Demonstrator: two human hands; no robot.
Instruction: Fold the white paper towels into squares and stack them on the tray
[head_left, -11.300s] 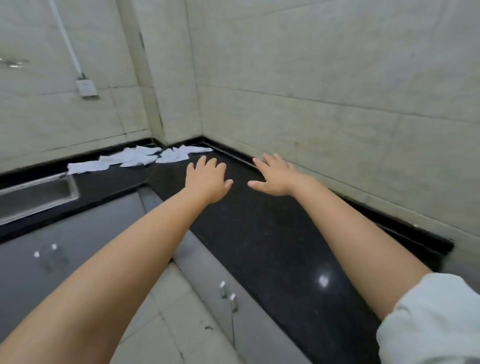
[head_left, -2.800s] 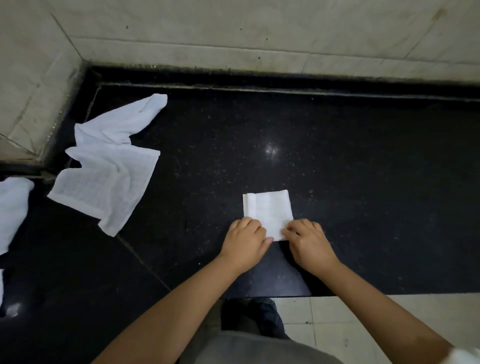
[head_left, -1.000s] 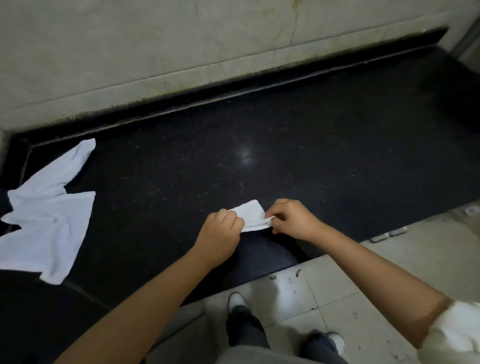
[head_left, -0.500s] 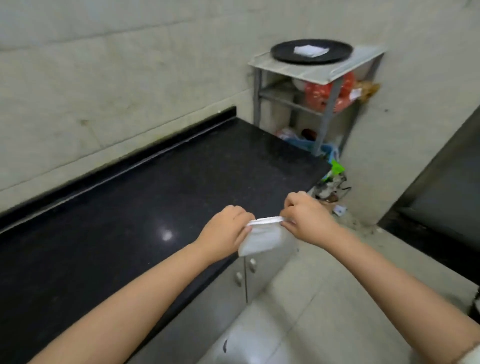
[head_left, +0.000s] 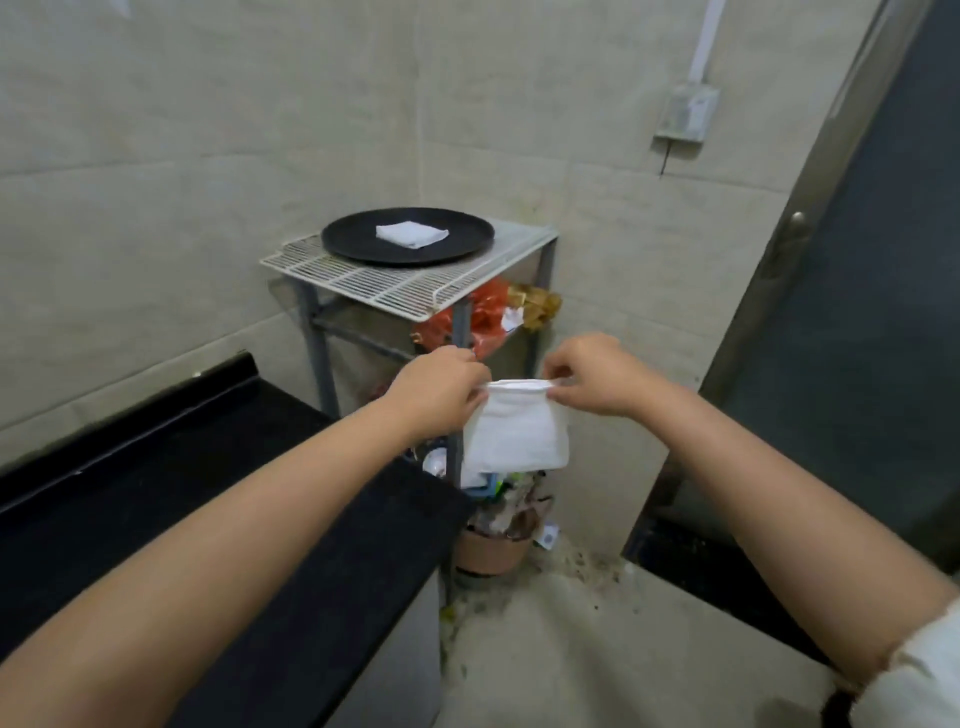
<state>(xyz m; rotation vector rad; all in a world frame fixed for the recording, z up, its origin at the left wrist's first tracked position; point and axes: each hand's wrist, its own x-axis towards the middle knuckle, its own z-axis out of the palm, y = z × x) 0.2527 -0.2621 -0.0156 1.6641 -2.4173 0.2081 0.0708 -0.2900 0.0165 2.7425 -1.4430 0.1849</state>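
On my far left the black countertop (head_left: 218, 499) runs along the tiled wall; no loose towels show on the part I can see. Next comes my left hand (head_left: 441, 387), fingers curled and pinching the left end of the top edge of the folded paper towel (head_left: 514, 436). The towel hangs in the air between my hands, in front of the lower part of the metal rack (head_left: 415, 280), touching nothing else. My right hand (head_left: 597, 376) pinches the right end of that same edge, so both hands are closed on the towel.

Above and behind my hands, the round black tray (head_left: 457, 244) sits on the rack's wire top, and 1 folded white square (head_left: 411, 234) already lies near its middle.

As I judge it, 1 towel is stacked and this 2nd one is folded and on its way to the tray, not yet laid down. How many remain to fold I cannot tell from here.

Further right are a wall socket (head_left: 687, 115) and a dark door (head_left: 857, 312). I can read no brand, label or writing anywhere; the packets on the rack's lower shelf are too small and blurred.
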